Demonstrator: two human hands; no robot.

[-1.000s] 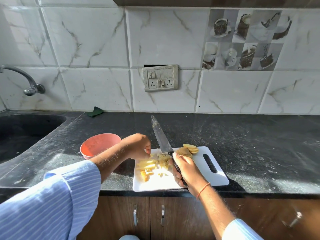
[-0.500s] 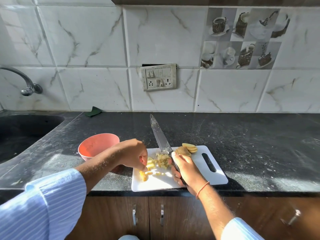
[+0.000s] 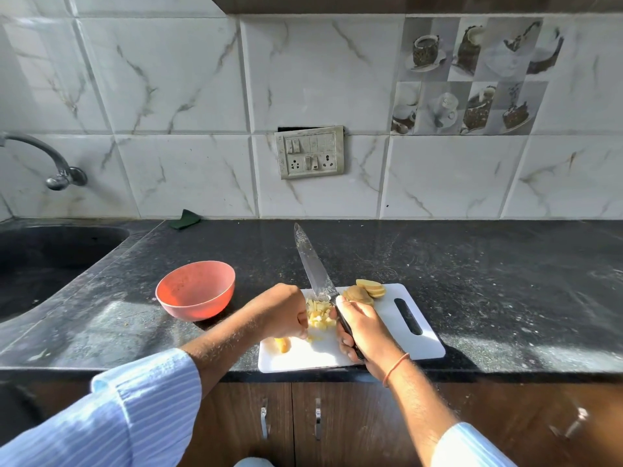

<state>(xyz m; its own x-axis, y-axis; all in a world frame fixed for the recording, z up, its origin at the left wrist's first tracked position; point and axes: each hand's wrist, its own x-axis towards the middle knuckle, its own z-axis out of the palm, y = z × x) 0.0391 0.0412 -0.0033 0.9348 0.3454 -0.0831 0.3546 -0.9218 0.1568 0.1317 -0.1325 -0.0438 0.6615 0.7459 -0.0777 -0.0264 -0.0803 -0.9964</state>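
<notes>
Head view | right hand point(image 3: 364, 326) grip: holding knife point(image 3: 312, 264) | left hand point(image 3: 283, 311) grip: unclear, curled against diced pieces point(image 3: 320, 315) | tuck fingertips before cutting

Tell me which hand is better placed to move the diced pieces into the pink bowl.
Left, most likely. The left hand is right beside the diced pieces, on the side nearer the pink bowl. The right hand grips the knife and lies farther from that bowl.

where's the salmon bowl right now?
Head view, left of centre: the salmon bowl stands on the black counter, just left of the white cutting board and the left hand, right of the sink.
</notes>
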